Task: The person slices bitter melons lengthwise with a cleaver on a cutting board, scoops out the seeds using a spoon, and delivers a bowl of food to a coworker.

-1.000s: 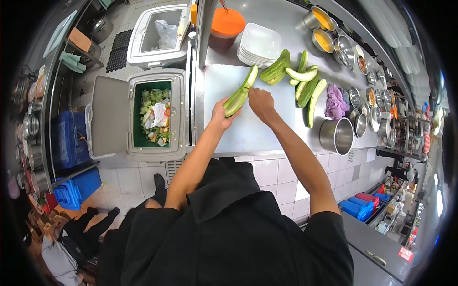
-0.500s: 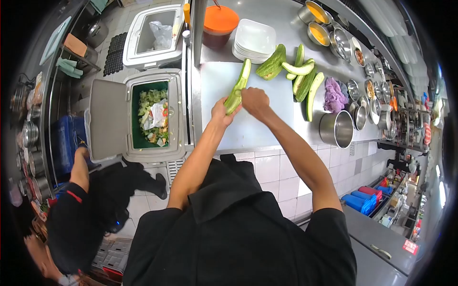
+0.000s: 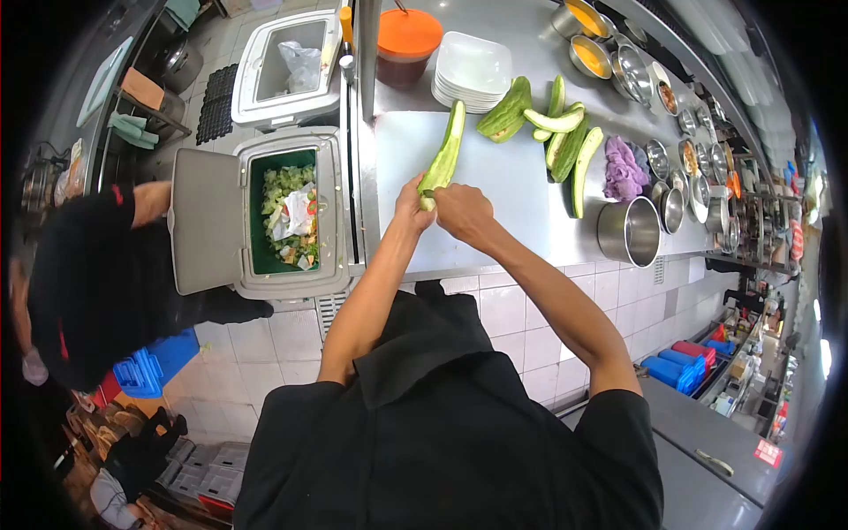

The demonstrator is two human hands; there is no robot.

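My left hand (image 3: 411,205) is wrapped round the lower end of a long cucumber half (image 3: 444,152), which points up and away over a white cutting board (image 3: 503,212). Against that same lower end my right hand (image 3: 463,210) is closed; a small tool seems to stick out of its fist, but it is too hidden to name. Beyond the board's far edge lie a large green cucumber (image 3: 507,111) and a pile of cucumber halves (image 3: 565,146), with another half (image 3: 586,168) beside them.
A stack of white plates (image 3: 473,66) and an orange-lidded tub (image 3: 409,42) stand behind the board. Right: a purple cloth (image 3: 624,170), a steel pot (image 3: 630,232) and several metal bowls. Left: an open scrap bin (image 3: 336,212) and a person in black (image 3: 93,274).
My right hand has moved down along the cucumber half to its near end, by my left hand. At the left, the person in black has moved forward, beside the scrap bin.
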